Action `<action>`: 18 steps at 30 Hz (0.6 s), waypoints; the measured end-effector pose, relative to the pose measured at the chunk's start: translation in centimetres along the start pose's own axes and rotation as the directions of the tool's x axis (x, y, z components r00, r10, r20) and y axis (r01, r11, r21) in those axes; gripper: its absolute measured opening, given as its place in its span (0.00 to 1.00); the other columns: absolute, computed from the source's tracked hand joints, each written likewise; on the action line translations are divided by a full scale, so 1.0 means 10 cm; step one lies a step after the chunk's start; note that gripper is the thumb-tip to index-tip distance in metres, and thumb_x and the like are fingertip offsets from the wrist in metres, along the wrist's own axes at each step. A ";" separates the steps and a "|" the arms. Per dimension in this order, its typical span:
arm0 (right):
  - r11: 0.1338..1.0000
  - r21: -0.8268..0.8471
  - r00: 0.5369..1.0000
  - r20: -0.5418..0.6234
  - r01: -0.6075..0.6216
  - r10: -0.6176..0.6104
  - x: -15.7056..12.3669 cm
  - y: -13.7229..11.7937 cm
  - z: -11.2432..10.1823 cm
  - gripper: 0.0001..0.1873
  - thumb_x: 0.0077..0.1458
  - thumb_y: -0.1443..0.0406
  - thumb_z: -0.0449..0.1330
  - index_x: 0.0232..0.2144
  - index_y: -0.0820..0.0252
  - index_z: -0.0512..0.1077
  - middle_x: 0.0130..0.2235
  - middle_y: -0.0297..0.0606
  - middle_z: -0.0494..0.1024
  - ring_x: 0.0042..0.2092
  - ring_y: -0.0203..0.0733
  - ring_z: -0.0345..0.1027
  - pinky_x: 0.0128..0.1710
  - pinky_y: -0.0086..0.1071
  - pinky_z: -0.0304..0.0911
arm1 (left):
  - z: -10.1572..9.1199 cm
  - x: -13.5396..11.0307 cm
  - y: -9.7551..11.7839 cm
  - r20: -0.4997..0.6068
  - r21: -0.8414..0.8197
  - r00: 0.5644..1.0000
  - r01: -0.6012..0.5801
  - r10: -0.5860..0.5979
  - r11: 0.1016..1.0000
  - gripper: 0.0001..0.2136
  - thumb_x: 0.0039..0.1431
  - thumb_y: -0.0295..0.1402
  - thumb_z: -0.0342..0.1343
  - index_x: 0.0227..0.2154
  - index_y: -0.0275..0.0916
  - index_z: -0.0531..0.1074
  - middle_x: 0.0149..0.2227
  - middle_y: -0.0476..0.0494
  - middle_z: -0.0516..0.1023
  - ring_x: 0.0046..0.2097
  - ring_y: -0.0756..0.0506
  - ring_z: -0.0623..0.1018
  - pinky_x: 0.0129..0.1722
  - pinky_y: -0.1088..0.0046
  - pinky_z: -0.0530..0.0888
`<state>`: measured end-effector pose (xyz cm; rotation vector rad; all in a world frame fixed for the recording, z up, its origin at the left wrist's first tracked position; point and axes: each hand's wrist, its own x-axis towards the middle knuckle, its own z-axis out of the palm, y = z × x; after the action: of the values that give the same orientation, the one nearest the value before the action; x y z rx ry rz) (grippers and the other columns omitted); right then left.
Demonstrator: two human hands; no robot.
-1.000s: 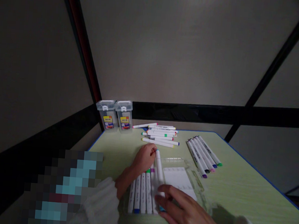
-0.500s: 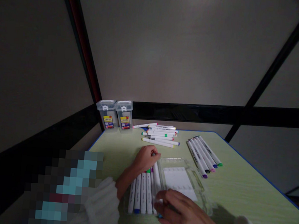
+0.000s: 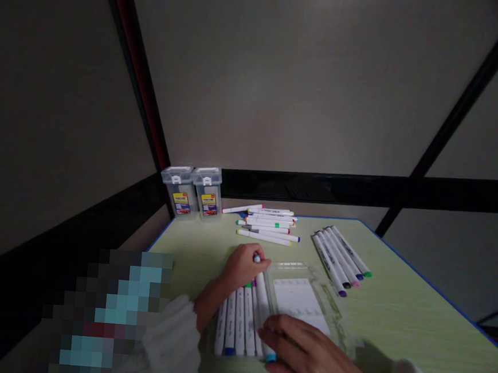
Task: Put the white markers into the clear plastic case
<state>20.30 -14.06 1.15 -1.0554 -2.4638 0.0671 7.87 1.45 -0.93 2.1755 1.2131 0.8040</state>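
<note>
**White marker (image 3: pixel 262 291) at lower centre, gripped at its upper end**

Left hand (image 3: pixel 245 265): enters from the lower left, wrist bent, thumb and fingers curled closely around the marker's upper end. Right hand (image 3: pixel 305 352): enters from the lower right, palm down, fingers bent beside the marker's light-blue cap; whether it grips or only touches cannot be told.

Counts: five row markers (image 3: pixel 240 324) lie side by side in the left half of the unfolded clear case (image 3: pixel 292 265); the handled marker runs along their right. Five loose markers (image 3: pixel 338 257) form a slanted group at right of centre. Two lidded containers (image 3: pixel 196 197) stand at left of centre. The marker pile (image 3: pixel 266 238) at centre overlaps too much to count.

Clearance: a bare strip of table (image 3: pixel 408 297) separates pile and case. Wider room extends from the slanted group to the blue edge (image 3: pixel 426 283) at right.
</note>
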 end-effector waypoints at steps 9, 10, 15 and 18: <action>0.970 0.190 0.979 0.160 -0.153 0.124 0.04 0.01 -0.04 0.07 0.52 0.70 0.54 0.35 0.61 0.69 0.40 0.38 0.69 0.41 0.38 0.65 0.42 0.28 0.64 | 0.00 0.00 0.00 -0.005 0.008 1.000 -0.002 0.002 1.000 0.06 0.44 0.33 0.53 0.20 0.35 0.70 0.17 0.53 0.65 0.23 0.53 0.63 0.23 0.79 0.57; 0.966 0.204 0.978 0.166 -0.161 0.128 0.04 0.01 -0.05 0.07 0.53 0.71 0.54 0.35 0.61 0.69 0.40 0.38 0.69 0.42 0.38 0.65 0.43 0.28 0.64 | 0.00 0.00 0.00 -0.003 0.008 1.000 0.001 -0.001 1.000 0.06 0.44 0.33 0.53 0.20 0.35 0.70 0.17 0.53 0.65 0.23 0.53 0.63 0.23 0.79 0.57; 0.969 0.191 0.976 0.181 -0.157 0.122 0.05 0.00 -0.08 0.11 0.52 0.72 0.54 0.39 0.60 0.69 0.41 0.38 0.68 0.42 0.37 0.64 0.44 0.29 0.63 | 0.01 0.00 0.00 -0.005 0.001 1.000 0.007 -0.007 1.000 0.07 0.44 0.33 0.53 0.19 0.35 0.69 0.16 0.53 0.63 0.22 0.54 0.62 0.22 0.79 0.55; 0.978 0.150 0.976 0.179 -0.148 0.120 0.05 0.01 -0.08 0.12 0.52 0.72 0.55 0.40 0.60 0.69 0.41 0.38 0.69 0.41 0.37 0.65 0.43 0.30 0.64 | 0.02 0.00 0.00 -0.016 -0.003 1.000 0.002 -0.003 1.000 0.06 0.44 0.33 0.52 0.19 0.35 0.69 0.16 0.54 0.61 0.22 0.54 0.61 0.21 0.79 0.54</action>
<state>20.40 -13.77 2.07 -1.1860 -2.4810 0.4096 7.99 1.43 -1.07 2.1689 1.2215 0.8227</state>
